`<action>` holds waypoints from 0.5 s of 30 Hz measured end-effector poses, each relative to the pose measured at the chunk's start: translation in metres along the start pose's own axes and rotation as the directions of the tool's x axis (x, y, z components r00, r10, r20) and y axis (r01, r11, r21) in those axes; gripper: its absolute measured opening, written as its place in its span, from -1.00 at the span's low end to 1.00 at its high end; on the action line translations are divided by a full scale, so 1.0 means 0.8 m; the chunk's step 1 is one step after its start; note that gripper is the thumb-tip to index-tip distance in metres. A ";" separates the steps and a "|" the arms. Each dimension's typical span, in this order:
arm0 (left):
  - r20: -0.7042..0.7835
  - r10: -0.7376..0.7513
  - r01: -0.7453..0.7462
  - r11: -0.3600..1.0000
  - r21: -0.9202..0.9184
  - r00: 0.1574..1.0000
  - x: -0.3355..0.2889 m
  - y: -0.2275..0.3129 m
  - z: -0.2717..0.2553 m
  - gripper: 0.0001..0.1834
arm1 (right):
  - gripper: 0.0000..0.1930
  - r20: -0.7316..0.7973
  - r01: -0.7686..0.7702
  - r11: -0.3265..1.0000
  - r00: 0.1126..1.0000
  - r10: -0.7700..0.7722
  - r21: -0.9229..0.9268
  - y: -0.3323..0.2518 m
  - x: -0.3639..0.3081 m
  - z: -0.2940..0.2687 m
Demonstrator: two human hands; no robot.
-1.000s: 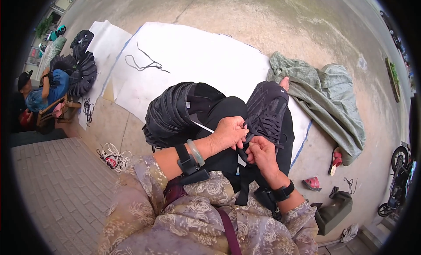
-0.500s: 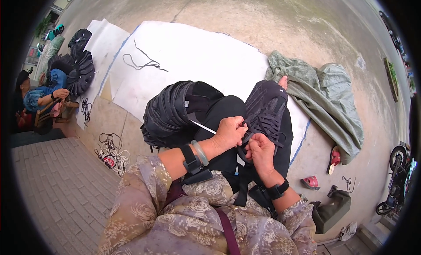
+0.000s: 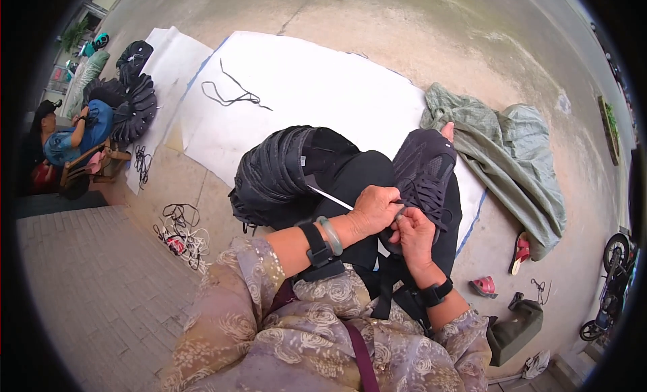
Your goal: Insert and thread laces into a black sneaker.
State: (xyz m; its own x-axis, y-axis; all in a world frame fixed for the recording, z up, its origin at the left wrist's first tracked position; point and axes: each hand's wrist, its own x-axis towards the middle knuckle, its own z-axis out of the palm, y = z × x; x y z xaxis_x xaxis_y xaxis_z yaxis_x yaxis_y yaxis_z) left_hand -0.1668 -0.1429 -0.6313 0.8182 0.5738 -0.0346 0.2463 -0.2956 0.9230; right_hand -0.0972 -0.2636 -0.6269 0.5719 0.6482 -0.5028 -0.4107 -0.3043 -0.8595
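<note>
A black lace-up shoe (image 3: 428, 173) rests on my right thigh, its toe pointing away from me. Close together at its near end, my left hand (image 3: 375, 210) and my right hand (image 3: 414, 235) pinch a black shoelace (image 3: 400, 202). The exact finger grip on the lace is partly hidden. A thin white rod (image 3: 331, 198) reaches from under my left hand toward a bundle of stacked black shoe uppers (image 3: 269, 173) at my left leg. Whether the left hand also grips this rod, I cannot tell.
White sheets (image 3: 303, 75) with a loose black lace (image 3: 236, 95) cover the ground ahead. A grey-green cloth (image 3: 509, 159), red slippers (image 3: 483, 286) and a dark bag (image 3: 517, 328) lie right. Tangled laces (image 3: 182, 237) lie left. Another person (image 3: 60, 142) sits far left beside black shoes (image 3: 135, 109).
The view has shifted slightly, moving the scene rightward. My hands stay together at the shoe's near end with small finger movements. The other person has raised a hand.
</note>
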 end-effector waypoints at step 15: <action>0.045 -0.320 0.320 0.912 -0.257 0.946 0.000 0.005 0.010 -0.90 | -0.88 0.105 0.019 0.841 0.994 0.045 -0.541 -0.040 -0.078 -0.099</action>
State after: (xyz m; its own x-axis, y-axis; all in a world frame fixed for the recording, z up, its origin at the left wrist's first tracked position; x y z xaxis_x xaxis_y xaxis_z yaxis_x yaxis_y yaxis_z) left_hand -0.1615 -0.1500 -0.6306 0.7190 0.6034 -0.3449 0.3531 0.1103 0.9290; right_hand -0.0636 -0.3495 -0.5755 0.4755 0.7034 -0.5283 0.0495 -0.6210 -0.7823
